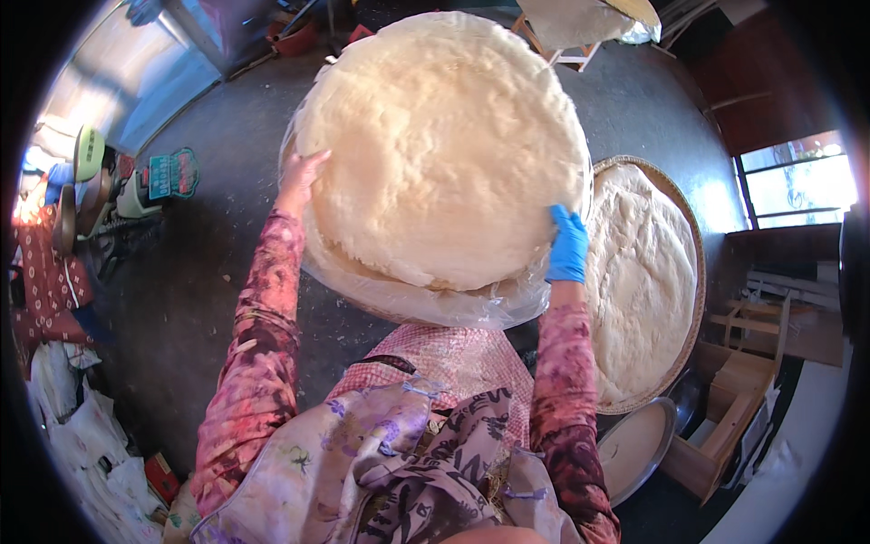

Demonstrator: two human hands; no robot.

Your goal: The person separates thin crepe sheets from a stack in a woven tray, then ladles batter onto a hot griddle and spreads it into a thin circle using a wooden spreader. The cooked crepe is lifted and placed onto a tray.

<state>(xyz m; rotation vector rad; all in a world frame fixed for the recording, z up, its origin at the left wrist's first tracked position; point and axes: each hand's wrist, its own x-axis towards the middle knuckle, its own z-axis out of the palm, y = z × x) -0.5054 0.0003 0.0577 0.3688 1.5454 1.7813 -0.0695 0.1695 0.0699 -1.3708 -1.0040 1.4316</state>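
In front of me is a large round slab of pale dough (444, 154), uneven on top. Clear plastic sheeting (480, 308) shows beneath its near edge and covers a round tray, whose rim is mostly hidden. My left hand (304, 177), bare, is closed on the left edge, its fingers over the border of the slab. At the right edge, my right hand (567, 245) in a blue glove is closed the same way, fingertips against the dough. What lies under the palms is hidden.
A second dough slab (639, 281) lies in a woven basket tray (698, 272) to the right, close to my right forearm. Below it is a round metal pan (639, 449). Wooden frames (739, 381) stand far right. A stool-like stand (575, 50) is behind. Scales (136, 195) and bags are left.
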